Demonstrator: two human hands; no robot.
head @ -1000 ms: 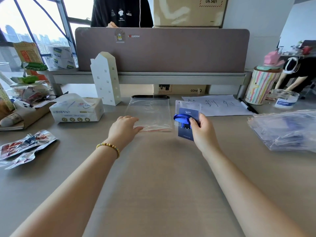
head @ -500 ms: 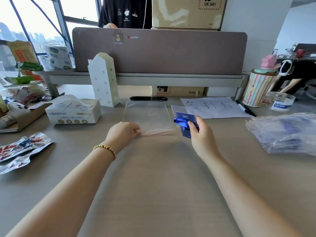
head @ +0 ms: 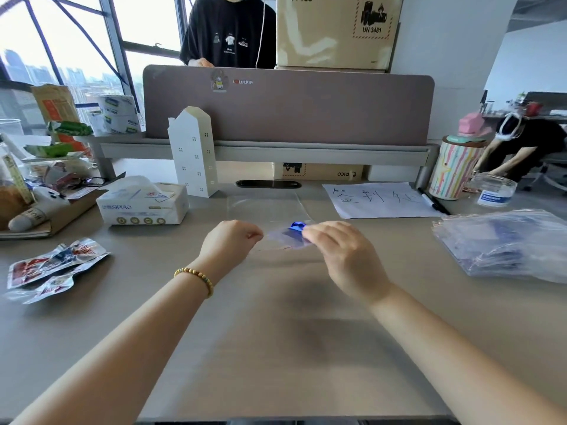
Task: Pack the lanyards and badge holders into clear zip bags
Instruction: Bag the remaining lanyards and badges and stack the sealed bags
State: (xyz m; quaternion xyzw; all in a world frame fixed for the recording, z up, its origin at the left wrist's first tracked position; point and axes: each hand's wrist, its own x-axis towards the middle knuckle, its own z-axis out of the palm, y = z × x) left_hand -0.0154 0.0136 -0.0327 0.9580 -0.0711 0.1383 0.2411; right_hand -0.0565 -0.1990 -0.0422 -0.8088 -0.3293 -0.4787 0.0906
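A clear zip bag (head: 265, 210) lies flat on the desk in the middle. My left hand (head: 228, 242) pinches the bag's near edge at its left side. My right hand (head: 343, 253) grips a blue lanyard (head: 296, 226) with a badge holder, held at the bag's near edge. The badge holder is blurred and mostly hidden by my fingers and the plastic. I cannot tell whether it is inside the bag.
A stack of filled clear bags (head: 506, 243) lies at the right. A tissue box (head: 144, 205) and a white paper house (head: 193, 151) stand at the left back. Snack packets (head: 52, 266) lie at the far left. A handwritten sheet (head: 380, 199), a marker (head: 434, 202) and a striped cup (head: 454, 168) sit at the back right.
My right hand has brought the lanyard and badge holder leftward and down to the bag's near edge. My left hand has gone from resting on the bag to pinching its edge.
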